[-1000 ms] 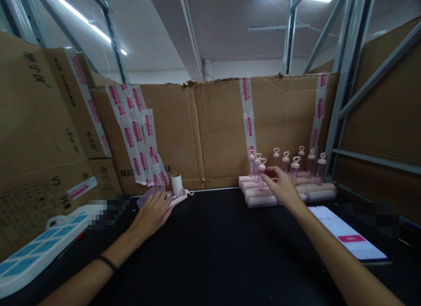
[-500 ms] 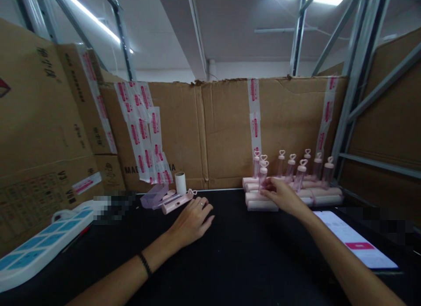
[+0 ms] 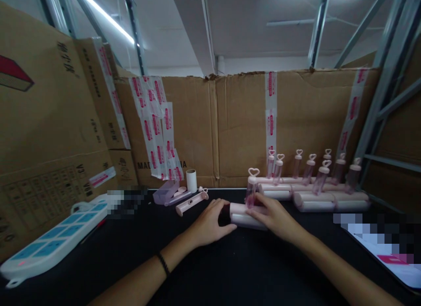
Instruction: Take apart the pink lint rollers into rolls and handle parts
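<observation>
My right hand [image 3: 274, 215] grips a pink-and-white roll piece [image 3: 243, 219] that lies on the black table in front of me. From its top stands a clear pink tube [image 3: 251, 190] with a heart-shaped loop; the right fingers are at the tube's foot. My left hand [image 3: 210, 222] is at the left end of this piece, thumb and fingers apart with a gap between them. Whether its fingertips touch the piece I cannot tell. Further right, several similar roll pieces [image 3: 312, 201] with upright heart-topped tubes stand in rows.
Left of centre lie a pink half-round holder [image 3: 192, 204], a translucent purple tray [image 3: 164, 192] and an upright white roll [image 3: 191, 181]. A white power strip [image 3: 55, 236] is at the left, a phone [image 3: 391, 257] at the right. Cardboard walls [image 3: 240, 130] close the back.
My right hand has brought one roll piece with its tube from the group leftward and nearer to me. My left hand has moved right to meet it. The camera view has turned slightly left.
</observation>
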`<state>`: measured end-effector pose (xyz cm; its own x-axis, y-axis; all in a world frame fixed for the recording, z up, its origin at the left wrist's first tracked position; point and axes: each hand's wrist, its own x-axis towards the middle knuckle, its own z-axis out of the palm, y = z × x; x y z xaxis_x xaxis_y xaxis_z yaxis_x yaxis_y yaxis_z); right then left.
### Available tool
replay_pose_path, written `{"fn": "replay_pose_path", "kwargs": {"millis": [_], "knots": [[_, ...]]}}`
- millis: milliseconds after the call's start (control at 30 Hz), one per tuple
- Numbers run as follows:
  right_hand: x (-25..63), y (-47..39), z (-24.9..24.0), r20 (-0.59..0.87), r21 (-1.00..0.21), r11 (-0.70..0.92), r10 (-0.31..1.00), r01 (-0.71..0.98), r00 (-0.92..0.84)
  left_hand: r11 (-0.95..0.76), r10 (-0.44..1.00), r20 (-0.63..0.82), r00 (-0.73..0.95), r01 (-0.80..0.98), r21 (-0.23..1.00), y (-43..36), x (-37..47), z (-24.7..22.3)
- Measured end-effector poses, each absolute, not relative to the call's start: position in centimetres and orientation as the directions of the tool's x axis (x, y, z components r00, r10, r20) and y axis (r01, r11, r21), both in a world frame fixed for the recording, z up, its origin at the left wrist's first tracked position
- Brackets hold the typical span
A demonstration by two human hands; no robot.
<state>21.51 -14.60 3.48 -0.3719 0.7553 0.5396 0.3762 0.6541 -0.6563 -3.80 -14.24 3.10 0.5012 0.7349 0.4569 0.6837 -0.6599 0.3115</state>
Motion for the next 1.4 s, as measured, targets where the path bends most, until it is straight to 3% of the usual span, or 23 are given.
{"fn": "replay_pose_path", "kwargs": {"millis": [100, 233, 367, 533, 833, 1067, 1267, 1400], "knots": [[21.6, -14.6, 3.2, 0.534, -0.638, 0.649, 0.761, 0.414, -0.369, -0.591, 0.756, 0.516, 0.403, 0.760, 0.271, -13.3, -6.2, 5.8], [21.9, -14.5, 3.3, 0.515, -0.619, 0.638, 0.770, 0.457, -0.377, -0.237, 0.792, 0.610, 0.028, 0.935, 0.265, -10.1, -12.4, 9.3], [22.1, -14.5, 3.7, 0.508, -0.621, 0.634, 0.773, 0.461, -0.379, 0.086, 0.824, 0.529, -0.203, 0.968, 0.237, -7.6, -17.8, 8.8], [22.2, -14.5, 3.9, 0.507, -0.620, 0.634, 0.773, 0.462, -0.381, 0.221, 0.862, 0.426, -0.276, 0.960, 0.174, -6.0, -19.8, 6.0], [22.8, -14.5, 4.5, 0.496, -0.618, 0.630, 0.776, 0.470, -0.389, 0.270, 0.772, 0.539, -0.337, 0.942, 0.201, -6.5, -20.7, 8.6], [23.4, -14.2, 4.7, 0.502, -0.613, 0.619, 0.785, 0.491, -0.364, 0.123, 0.701, 0.666, -0.255, 0.963, 0.239, -8.9, -15.4, 11.6], [23.8, -14.1, 4.9, 0.494, -0.596, 0.619, 0.785, 0.511, -0.375, -0.185, 0.748, 0.656, 0.102, 0.981, 0.058, -11.7, -5.4, 7.8], [24.1, -13.9, 4.9, 0.490, -0.584, 0.619, 0.785, 0.525, -0.379, -0.207, 0.767, 0.608, 0.206, 0.976, -0.069, -12.2, -1.5, 4.7]]}}
